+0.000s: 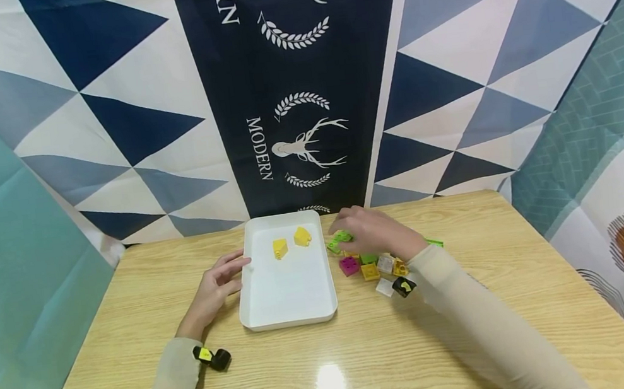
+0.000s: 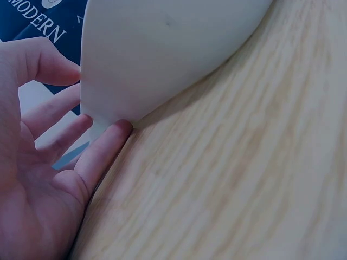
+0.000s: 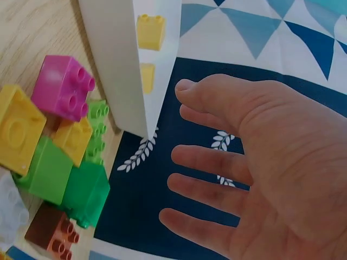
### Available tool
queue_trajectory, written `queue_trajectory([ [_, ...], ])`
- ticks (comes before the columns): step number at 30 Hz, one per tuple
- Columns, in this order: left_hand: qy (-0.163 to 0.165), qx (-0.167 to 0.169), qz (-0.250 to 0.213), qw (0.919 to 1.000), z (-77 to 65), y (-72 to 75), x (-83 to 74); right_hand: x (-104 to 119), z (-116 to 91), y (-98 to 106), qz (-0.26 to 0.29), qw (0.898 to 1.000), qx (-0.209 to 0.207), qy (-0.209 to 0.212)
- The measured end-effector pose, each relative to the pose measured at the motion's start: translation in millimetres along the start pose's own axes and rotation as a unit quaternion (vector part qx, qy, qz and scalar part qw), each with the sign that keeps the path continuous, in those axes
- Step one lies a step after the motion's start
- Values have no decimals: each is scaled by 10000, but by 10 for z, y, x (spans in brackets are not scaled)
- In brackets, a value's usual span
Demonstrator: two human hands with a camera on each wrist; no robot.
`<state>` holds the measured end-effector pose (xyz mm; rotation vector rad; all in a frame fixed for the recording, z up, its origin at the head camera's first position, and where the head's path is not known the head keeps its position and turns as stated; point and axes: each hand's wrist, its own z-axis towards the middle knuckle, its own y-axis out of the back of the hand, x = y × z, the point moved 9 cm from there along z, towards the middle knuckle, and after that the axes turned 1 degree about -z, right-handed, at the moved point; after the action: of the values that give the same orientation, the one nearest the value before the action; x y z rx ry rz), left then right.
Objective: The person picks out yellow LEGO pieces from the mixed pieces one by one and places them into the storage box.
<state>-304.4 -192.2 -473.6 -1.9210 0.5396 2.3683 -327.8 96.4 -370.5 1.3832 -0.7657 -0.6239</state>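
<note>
My left hand [image 1: 216, 290] touches the left side of a white tray [image 1: 289, 304]; close up in the left wrist view, its fingertips rest against the tray wall [image 2: 157, 49]. Inside the tray lie two yellow toy bricks [image 1: 280, 248]. My right hand [image 1: 375, 232] hovers over a pile of bricks to the tray's right. The right wrist view shows that hand [image 3: 260, 162] holding nothing, fingers extended and apart. Nearest it are a dark green brick [image 3: 89, 189], a lime green brick [image 3: 97, 122] and a magenta brick [image 3: 59, 89].
Also in the pile are a yellow brick [image 3: 20, 130], a brown brick [image 3: 46, 230] and a clear brick [image 3: 8, 208]. The wooden table [image 1: 285, 375] meets a patterned cloth [image 1: 299, 69] at its far edge. Each wrist wears a black camera [image 1: 404, 285].
</note>
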Motion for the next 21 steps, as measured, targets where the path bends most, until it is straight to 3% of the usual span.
queue_trajectory([
  [8,-13,-2,-47,10000,5,7,7,-74,-35,19,127,9998,33,-136],
  [13,-35,18,-88,10000,10,14,22,-46,-20,9,188,9998,35,6],
  [21,-32,24,-95,9999,5,0,27,-18,2,-122,305,9989,369,-24],
])
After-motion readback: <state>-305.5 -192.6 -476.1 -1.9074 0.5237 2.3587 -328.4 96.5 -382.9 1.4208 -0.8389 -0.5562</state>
